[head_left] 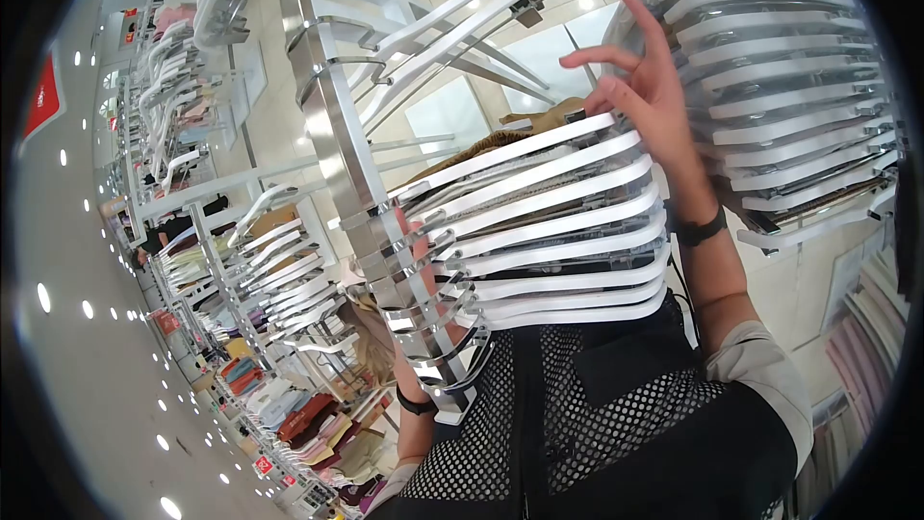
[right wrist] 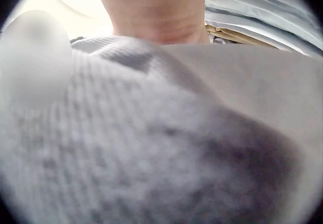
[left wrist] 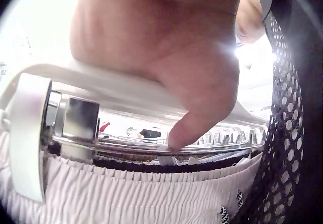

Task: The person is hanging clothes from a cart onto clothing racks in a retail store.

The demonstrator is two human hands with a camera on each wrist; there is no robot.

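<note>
A row of white clip hangers (head_left: 549, 221) with garments hangs from a chrome rail (head_left: 332, 125) in the head view. My left hand (left wrist: 166, 47) lies over the top bar of a white hanger, its thumb bent down to the metal clip rod; its other fingers are hidden. Below hangs a pale garment with a gathered elastic waist (left wrist: 126, 188). In the head view the left hand is largely behind the rail and hooks. My right hand (head_left: 654, 101) is beside the end of the row, its fingers spread. Blurred grey ribbed fabric (right wrist: 126, 148) fills most of the right wrist view.
Another dense row of white hangers (head_left: 789, 87) stands close beyond the right hand. Two white hangers (head_left: 472, 14) hang farther along the rail. More racks (head_left: 279, 270) and folded clothes (head_left: 308, 414) line the left side; folded textiles (head_left: 866, 327) lie at the right edge.
</note>
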